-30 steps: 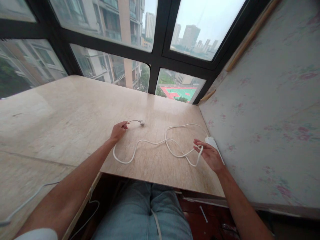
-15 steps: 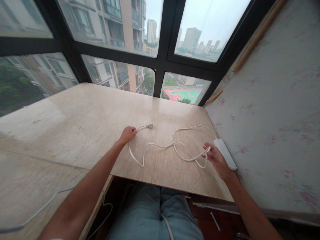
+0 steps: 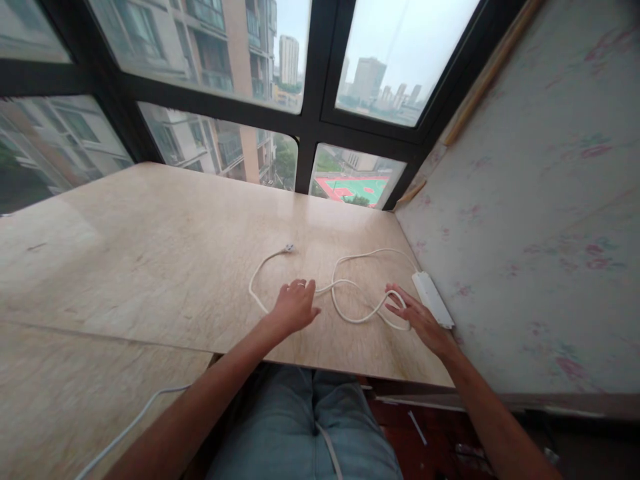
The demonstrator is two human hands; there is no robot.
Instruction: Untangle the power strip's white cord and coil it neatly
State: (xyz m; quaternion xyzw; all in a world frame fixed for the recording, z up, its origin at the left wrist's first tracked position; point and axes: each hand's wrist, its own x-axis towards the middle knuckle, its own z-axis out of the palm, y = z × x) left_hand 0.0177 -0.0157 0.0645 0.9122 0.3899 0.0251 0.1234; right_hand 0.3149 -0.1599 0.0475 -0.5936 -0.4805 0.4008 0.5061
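Observation:
A white power cord (image 3: 345, 259) lies in loose curves on the beige tabletop (image 3: 200, 233). One end carries a plug (image 3: 289, 249), resting well away from both hands; the other runs to a white power strip (image 3: 433, 300) beside the wall. My left hand (image 3: 296, 307) is palm down over the cord's middle stretch, thumb apart from the fingers, covering part of it. Whether it touches the cord is hidden. A raised loop of cord passes through my right hand (image 3: 413, 317), between thumb and fingers, just left of the strip.
Dark-framed windows (image 3: 310, 133) border the far side. A flowered wall (image 3: 525, 267) stands at the right. Another pale cable (image 3: 130, 427) lies at the lower left. The table's front edge (image 3: 350, 375) is close to my legs (image 3: 305, 427).
My left hand has let go of the cord near the plug and moved right and nearer, over the middle stretch. The right hand still has the loop. The view has shifted slightly.

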